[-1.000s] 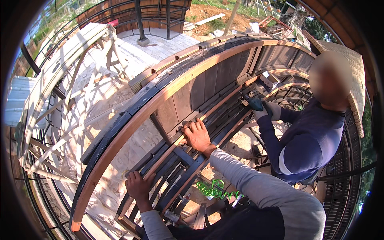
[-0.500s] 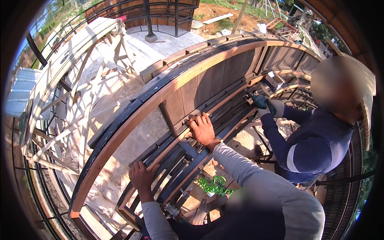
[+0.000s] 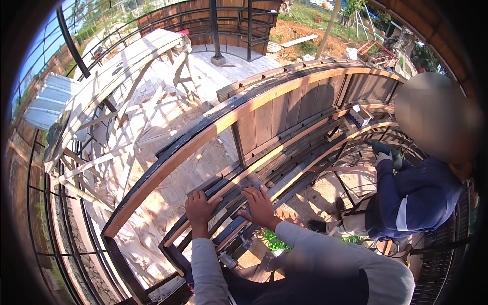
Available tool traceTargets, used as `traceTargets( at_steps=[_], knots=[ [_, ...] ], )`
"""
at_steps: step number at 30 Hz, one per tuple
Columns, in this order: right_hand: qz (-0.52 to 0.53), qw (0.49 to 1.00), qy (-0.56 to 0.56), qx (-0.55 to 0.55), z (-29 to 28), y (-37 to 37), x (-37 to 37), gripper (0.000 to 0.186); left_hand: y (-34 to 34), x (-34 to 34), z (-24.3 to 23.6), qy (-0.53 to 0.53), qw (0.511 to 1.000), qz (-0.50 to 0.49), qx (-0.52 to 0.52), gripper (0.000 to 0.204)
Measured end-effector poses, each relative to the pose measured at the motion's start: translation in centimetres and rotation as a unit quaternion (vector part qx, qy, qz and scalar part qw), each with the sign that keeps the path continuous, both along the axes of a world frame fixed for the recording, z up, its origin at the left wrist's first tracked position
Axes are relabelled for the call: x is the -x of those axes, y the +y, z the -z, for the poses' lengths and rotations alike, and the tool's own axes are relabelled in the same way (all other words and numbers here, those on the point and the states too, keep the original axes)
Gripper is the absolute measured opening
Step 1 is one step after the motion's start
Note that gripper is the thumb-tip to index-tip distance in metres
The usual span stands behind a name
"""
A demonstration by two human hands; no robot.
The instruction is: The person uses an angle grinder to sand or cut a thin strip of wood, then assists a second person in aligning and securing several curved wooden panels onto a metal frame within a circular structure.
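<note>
A long curved bench-like frame of black metal and reddish wood strips crosses in front of me. My left hand (image 3: pixel 200 209) is curled over a dark slat (image 3: pixel 206 186) near the frame's near-left end, its thumb toward the wooden rail (image 3: pixel 264 160). Just right of it, my right hand (image 3: pixel 260 206) lies open across the dark slats, fingers stretched out and thumb apart. Both forearms, in grey sleeves, come from below. What lies under my palms is hidden.
At the right, a co-worker in navy holds a teal power drill (image 3: pixel 384 148) with gloved hands. A small box (image 3: pixel 360 116) sits on the frame. A green coiled hose (image 3: pixel 274 240) lies below. A pale timber structure (image 3: pixel 117 84) stands at left.
My right hand has come back along the rail toward my left hand, its fingers now flatter. The co-worker's drill has drawn back from the frame. The view has shifted.
</note>
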State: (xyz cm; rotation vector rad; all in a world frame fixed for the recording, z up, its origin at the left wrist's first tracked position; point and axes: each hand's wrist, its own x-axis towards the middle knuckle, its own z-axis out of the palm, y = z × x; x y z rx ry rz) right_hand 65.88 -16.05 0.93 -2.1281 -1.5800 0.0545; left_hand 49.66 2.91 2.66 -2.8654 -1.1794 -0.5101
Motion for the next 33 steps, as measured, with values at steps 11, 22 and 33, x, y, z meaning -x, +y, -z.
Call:
traceTargets(
  at_steps=[11, 22, 33],
  knots=[
    [-0.068, 0.992, -0.039, 0.095, 0.2, -0.2, 0.2, 0.063, -0.1, 0.3, 0.6, -0.023, 0.999, 0.024, -0.010, 0.066],
    [-0.056, 0.997, -0.049, 0.036, 0.8, -0.2, 0.3, 0.052, -0.2, 0.2, 0.1, -0.023, 1.000, 0.015, 0.002, 0.066],
    [-0.061, 0.998, -0.008, 0.019, 0.5, -0.7, 0.1, 0.051, -0.5, -0.1, 0.4, -0.001, 1.000, 0.002, 0.015, 0.069]
  ],
)
